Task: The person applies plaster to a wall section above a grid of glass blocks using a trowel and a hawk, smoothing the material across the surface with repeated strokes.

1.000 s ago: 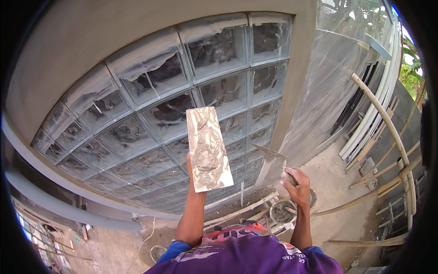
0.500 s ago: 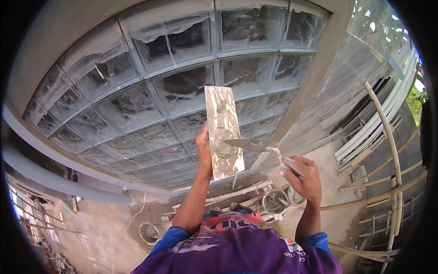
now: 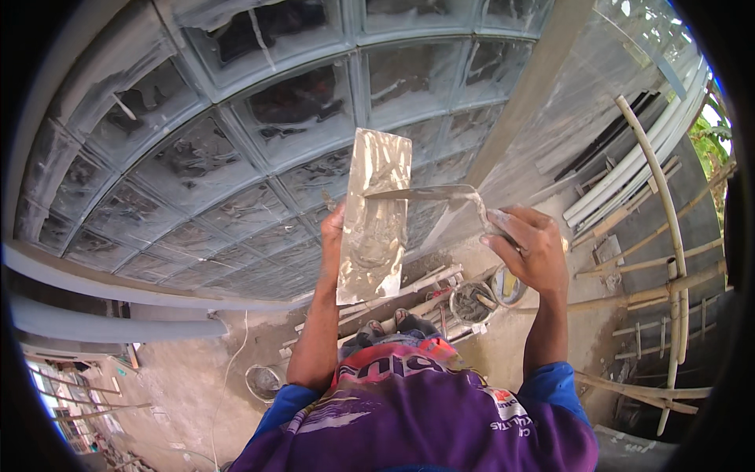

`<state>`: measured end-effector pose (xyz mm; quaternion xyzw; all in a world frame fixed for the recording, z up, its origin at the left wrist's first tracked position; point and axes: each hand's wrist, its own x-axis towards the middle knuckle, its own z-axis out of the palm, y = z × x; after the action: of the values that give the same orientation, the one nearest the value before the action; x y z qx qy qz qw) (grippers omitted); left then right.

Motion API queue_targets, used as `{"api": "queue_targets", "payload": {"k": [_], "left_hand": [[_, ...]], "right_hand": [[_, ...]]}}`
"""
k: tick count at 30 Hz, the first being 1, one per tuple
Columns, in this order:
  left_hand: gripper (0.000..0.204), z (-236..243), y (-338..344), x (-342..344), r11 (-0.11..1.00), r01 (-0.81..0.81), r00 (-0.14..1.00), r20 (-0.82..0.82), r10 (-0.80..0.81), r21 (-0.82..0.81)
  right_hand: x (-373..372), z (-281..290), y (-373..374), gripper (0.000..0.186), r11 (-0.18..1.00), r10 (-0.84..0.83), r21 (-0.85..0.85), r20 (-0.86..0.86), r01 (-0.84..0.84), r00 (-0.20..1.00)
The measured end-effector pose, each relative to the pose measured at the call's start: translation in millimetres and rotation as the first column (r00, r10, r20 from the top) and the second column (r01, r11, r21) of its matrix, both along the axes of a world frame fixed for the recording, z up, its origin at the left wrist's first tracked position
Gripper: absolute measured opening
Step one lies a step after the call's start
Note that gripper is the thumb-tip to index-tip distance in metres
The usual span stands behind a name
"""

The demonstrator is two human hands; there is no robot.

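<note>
The left hand (image 3: 333, 223), partly hidden, held a board (image 3: 355, 294) of mortar (image 3: 377, 240) at its left edge; the right hand (image 3: 531, 245) clasped a trowel (image 3: 432, 192) crossing the board's right edge.

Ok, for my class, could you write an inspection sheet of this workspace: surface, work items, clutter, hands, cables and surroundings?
Surface: bare, stained floor.
Work items: flat board smeared with grey mix; trowel, blade over the board, contact unclear.
Clutter: bucket of grey mix, second bucket beside it, another bucket at left; wooden strips on the ground.
Hands: left hand holds the board, grip partly hidden; right hand grips the trowel handle.
Cables: thin pale line on the floor; cable or string, cannot tell.
Surroundings: streaked glass-block wall ahead; white pipes and a pale pole at right.
</note>
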<state>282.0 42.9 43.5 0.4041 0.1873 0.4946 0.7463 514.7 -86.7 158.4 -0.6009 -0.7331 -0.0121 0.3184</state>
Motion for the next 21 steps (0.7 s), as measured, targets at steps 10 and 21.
{"api": "queue_targets", "payload": {"k": [10, 21], "left_hand": [[0.047, -24, -14, -32, 0.887, -0.065, 0.998, -0.009, 0.069, -0.457], [0.05, -64, -13, -45, 0.814, 0.044, 0.999, 0.039, -0.026, -0.579]], "right_hand": [[-9, -34, -11, 0.028, 0.994, -0.074, -0.056, 0.269, 0.093, 0.96], [-21, -73, -27, 0.032, 0.991, -0.121, 0.07, 0.147, 0.112, 0.982]]}}
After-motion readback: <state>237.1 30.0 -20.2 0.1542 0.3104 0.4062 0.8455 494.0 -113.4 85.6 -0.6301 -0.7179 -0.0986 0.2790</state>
